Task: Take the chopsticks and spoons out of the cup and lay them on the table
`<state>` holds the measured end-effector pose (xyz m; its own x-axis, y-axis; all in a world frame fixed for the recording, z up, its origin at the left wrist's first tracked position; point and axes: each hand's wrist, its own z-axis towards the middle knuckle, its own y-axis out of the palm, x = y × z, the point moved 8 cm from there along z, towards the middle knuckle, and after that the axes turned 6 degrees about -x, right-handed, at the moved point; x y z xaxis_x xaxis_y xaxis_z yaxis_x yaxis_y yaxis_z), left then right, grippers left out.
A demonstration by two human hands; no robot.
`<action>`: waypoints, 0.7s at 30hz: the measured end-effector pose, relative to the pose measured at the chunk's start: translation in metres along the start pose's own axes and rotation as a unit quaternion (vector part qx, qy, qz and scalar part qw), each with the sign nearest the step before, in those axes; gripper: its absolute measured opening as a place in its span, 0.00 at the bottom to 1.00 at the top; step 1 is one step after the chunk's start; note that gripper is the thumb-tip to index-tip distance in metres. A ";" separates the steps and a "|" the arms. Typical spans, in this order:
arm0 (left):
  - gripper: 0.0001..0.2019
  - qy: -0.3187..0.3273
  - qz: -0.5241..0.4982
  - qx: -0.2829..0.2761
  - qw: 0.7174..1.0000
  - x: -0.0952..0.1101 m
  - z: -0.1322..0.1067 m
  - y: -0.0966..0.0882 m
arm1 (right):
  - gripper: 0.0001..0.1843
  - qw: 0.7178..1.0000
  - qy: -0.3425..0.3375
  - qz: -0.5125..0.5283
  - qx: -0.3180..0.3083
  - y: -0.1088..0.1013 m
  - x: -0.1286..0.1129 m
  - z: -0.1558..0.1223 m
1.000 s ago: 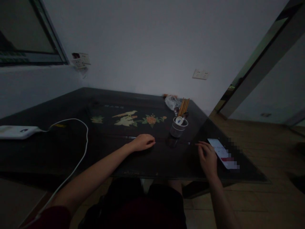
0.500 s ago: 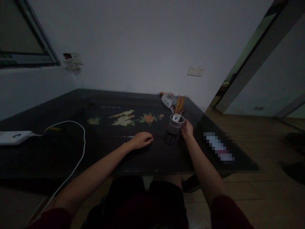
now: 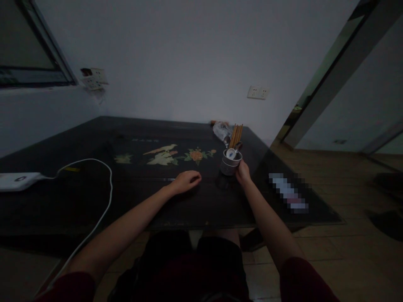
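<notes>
A small round utensil cup [image 3: 229,164] stands on the dark table [image 3: 94,197], holding wooden chopsticks [image 3: 235,135] and a couple of spoons. My right hand [image 3: 243,173] is wrapped round the cup's right side and grips it. My left hand [image 3: 186,181] rests on the table left of the cup, fingers loosely curled, holding nothing I can see. The room is dim.
A phone [image 3: 288,193] lies near the table's right edge. A white power bank [image 3: 17,181] with a white cable [image 3: 107,184] sits at the left. A crumpled plastic bag [image 3: 220,131] lies behind the cup. Wall sockets, a window and a doorway surround the table.
My right hand left the phone, reached forward to the utensil cup and closed on it; the cup has shifted slightly. My left hand stayed in place.
</notes>
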<state>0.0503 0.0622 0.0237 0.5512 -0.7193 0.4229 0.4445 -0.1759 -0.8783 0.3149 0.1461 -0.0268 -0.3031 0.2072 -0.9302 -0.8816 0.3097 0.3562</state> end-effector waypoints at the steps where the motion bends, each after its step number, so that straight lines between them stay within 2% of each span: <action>1: 0.08 -0.001 -0.001 0.002 1.000 0.000 0.000 0.000 | 0.16 1.000 -0.001 -0.004 -0.005 0.002 0.001 0.000; 7: 0.08 -0.006 -0.023 0.037 0.999 -0.002 0.000 -0.006 | 0.17 0.999 0.022 0.015 -0.047 0.020 0.008 -0.006; 14: 0.11 -0.021 -0.068 0.096 0.993 -0.007 -0.002 -0.013 | 0.16 0.990 0.045 0.010 -0.135 0.048 0.016 -0.019; 18: 0.14 -0.036 -0.078 0.103 0.991 -0.015 0.000 -0.011 | 0.12 0.983 0.043 -0.027 -0.179 0.061 0.021 -0.026; 21: 0.15 -0.046 -0.085 0.104 0.990 -0.023 0.001 -0.008 | 0.13 0.976 0.048 -0.058 -0.203 0.070 0.025 -0.032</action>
<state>0.0347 0.0811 0.0216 0.5136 -0.6257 0.5871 0.6667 -0.1397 -0.7321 0.2347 0.1434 -0.0277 -0.2083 0.0980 -0.9731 -0.9767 -0.0725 0.2018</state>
